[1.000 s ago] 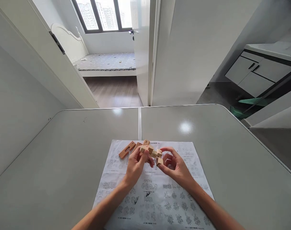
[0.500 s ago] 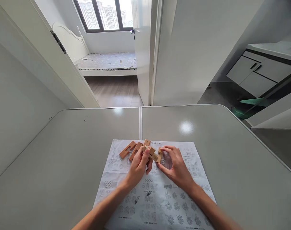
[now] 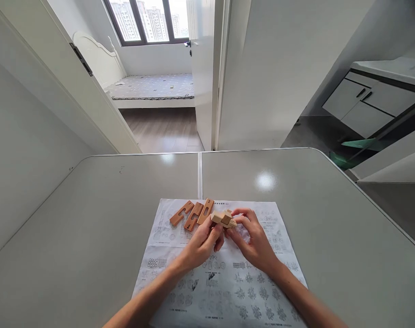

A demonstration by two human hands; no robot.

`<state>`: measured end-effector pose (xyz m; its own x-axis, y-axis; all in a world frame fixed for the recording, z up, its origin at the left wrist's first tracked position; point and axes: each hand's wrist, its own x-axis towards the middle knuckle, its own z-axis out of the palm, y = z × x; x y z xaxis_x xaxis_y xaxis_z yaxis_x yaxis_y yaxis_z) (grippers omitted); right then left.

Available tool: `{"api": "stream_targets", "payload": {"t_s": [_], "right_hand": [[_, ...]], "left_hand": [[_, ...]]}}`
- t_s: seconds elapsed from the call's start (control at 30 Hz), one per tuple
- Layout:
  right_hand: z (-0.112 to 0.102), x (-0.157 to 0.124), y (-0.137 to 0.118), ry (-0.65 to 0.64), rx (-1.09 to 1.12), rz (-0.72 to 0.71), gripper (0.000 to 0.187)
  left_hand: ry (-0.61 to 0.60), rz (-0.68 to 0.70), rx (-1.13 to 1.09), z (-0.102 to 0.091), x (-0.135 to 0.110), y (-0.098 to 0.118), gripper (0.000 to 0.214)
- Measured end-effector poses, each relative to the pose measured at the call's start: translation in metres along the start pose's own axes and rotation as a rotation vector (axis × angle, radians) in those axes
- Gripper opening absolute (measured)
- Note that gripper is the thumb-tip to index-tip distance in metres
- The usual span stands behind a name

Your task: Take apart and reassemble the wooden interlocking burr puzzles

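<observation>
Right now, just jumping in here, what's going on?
A person is holding a small cluster of pale wooden pieces between both hands: the left hand grips its left side, and the fingers of the right hand are at its right end. Three darker slotted wooden pieces, one marked 2, lie side by side just beyond the left hand, on a printed sheet spread over the grey table.

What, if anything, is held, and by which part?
A cluster of pale, blocky wooden pieces: left hand at its left end, right hand at its right; contacts partly hidden.
</observation>
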<state>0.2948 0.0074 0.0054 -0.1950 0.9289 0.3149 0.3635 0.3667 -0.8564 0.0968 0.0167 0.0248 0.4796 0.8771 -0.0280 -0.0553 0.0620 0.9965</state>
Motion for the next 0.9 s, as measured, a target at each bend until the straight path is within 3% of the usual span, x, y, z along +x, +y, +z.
{"api": "stream_targets", "payload": {"t_s": [0.2,0.43,0.6,0.9], "right_hand": [[-0.005,0.001,-0.006,-0.059,0.12,0.052,0.031],[-0.009,0.004,-0.01,-0.001,0.254,0.183,0.037],[-0.011,0.004,-0.013,-0.1,0.365,0.197,0.045],[-0.004,-0.007,0.003,-0.178,0.656,0.45,0.047]], "left_hand": [[-0.032,-0.013,0.063,0.001,-0.002,0.001,0.04],[-0.089,0.005,0.14,0.004,0.0,0.009,0.034],[-0.058,0.036,0.167,0.005,-0.001,0.008,0.028],[-0.023,0.092,0.288,0.007,-0.001,0.011,0.018]]}}
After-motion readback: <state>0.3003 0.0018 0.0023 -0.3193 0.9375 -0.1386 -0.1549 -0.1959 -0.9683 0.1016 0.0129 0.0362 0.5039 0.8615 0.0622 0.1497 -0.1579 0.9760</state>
